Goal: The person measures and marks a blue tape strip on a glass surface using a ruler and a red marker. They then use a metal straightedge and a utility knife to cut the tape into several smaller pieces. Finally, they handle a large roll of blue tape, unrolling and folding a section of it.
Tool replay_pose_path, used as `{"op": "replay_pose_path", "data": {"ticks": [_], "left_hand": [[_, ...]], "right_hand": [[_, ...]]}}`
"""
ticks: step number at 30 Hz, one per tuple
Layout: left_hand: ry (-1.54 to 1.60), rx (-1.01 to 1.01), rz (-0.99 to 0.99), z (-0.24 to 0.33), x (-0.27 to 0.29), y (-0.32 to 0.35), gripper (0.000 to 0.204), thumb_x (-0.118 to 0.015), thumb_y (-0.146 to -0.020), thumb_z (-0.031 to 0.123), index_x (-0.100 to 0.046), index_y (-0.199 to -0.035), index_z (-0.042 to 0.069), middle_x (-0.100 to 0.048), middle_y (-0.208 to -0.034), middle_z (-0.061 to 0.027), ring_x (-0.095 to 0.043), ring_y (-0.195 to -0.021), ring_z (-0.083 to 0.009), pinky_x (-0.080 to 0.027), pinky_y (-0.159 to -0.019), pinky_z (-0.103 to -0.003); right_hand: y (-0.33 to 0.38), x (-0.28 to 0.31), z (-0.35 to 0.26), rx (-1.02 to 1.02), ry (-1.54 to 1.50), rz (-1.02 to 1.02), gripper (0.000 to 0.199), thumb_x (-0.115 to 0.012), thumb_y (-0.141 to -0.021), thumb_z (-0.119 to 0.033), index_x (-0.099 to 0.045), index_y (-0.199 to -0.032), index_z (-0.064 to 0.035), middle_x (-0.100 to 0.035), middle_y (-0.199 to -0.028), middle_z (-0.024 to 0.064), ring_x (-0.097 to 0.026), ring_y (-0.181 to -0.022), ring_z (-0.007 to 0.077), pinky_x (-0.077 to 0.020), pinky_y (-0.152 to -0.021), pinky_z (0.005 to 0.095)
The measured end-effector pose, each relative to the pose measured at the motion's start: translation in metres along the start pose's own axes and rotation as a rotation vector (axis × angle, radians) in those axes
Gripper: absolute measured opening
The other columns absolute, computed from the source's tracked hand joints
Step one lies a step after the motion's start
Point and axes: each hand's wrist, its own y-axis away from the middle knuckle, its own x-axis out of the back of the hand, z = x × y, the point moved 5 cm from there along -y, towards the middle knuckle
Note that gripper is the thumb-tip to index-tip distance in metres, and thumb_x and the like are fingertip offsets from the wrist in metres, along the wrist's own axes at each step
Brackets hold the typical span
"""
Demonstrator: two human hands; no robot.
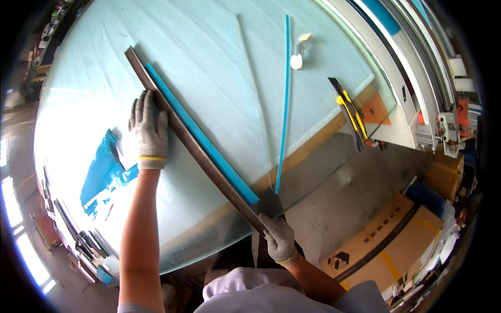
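Observation:
A long dark metal strip [201,154] lies diagonally across a large pale glass pane [219,68]. A blue film strip [206,141] runs along its right side. My left hand [148,130], in a grey knit glove, presses flat on the glass and against the strip's upper part. My right hand [279,239], also gloved, grips the strip's near end at the pane's edge. A thin blue strip [285,104] lies further right on the glass.
A yellow and black utility knife [352,115] rests near the pane's right edge. Crumpled blue film [104,169] lies at the left. A small white object [297,57] sits at the far side. White window frames [412,78] and flat cardboard boxes [391,235] stand at the right.

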Motion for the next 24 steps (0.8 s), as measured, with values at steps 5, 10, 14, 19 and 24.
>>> {"op": "replay_pose_path", "data": {"ticks": [5, 10, 14, 19, 24], "left_hand": [[-0.028, 0.019, 0.006, -0.003, 0.001, 0.000, 0.058, -0.053, -0.099, 0.033, -0.044, -0.150, 0.008, -0.045, -0.154, -0.0146, -0.037, -0.145, -0.0363, -0.030, -0.119, -0.049], [-0.013, 0.024, -0.005, -0.004, -0.002, 0.001, 0.058, -0.053, -0.099, 0.033, -0.042, -0.151, 0.009, -0.044, -0.154, -0.0136, -0.037, -0.145, -0.0366, -0.029, -0.119, -0.049], [-0.001, 0.021, 0.002, -0.002, 0.000, 0.001, 0.058, -0.053, -0.099, 0.032, -0.043, -0.151, 0.009, -0.044, -0.155, -0.0136, -0.036, -0.145, -0.0364, -0.029, -0.119, -0.049], [-0.009, 0.029, 0.003, -0.001, 0.001, 0.001, 0.058, -0.053, -0.099, 0.035, -0.044, -0.150, 0.010, -0.045, -0.154, -0.0135, -0.036, -0.145, -0.0366, -0.029, -0.119, -0.049], [0.025, 0.038, 0.021, 0.002, 0.008, -0.001, 0.055, -0.056, -0.097, 0.036, -0.050, -0.147, 0.014, -0.048, -0.152, -0.0120, -0.040, -0.142, -0.0355, -0.032, -0.117, -0.049]], "right_hand": [[0.006, -0.003, 0.003, 0.012, 0.030, 0.014, 0.048, -0.062, -0.086, 0.001, -0.061, -0.133, -0.0010, -0.067, -0.093, 0.0142, -0.063, -0.076, 0.0325, -0.0530, -0.077, 0.0430], [0.003, -0.005, 0.005, 0.035, 0.017, 0.022, 0.048, -0.062, -0.085, 0.002, -0.061, -0.133, -0.0006, -0.068, -0.093, 0.0143, -0.063, -0.077, 0.0323, -0.0531, -0.078, 0.0436], [0.001, -0.002, 0.002, 0.059, 0.001, 0.039, 0.047, -0.061, -0.086, 0.001, -0.061, -0.133, 0.0005, -0.067, -0.092, 0.0139, -0.063, -0.076, 0.0318, -0.0531, -0.077, 0.0436], [0.000, -0.002, -0.001, 0.060, 0.009, 0.043, 0.045, -0.061, -0.087, 0.001, -0.061, -0.133, 0.0014, -0.068, -0.094, 0.0147, -0.063, -0.074, 0.0318, -0.0530, -0.076, 0.0431], [0.004, -0.002, -0.001, 0.062, 0.039, 0.055, 0.043, -0.059, -0.089, 0.001, -0.061, -0.132, 0.0010, -0.070, -0.103, 0.0165, -0.063, -0.079, 0.0341, -0.0526, -0.077, 0.0423]]}}
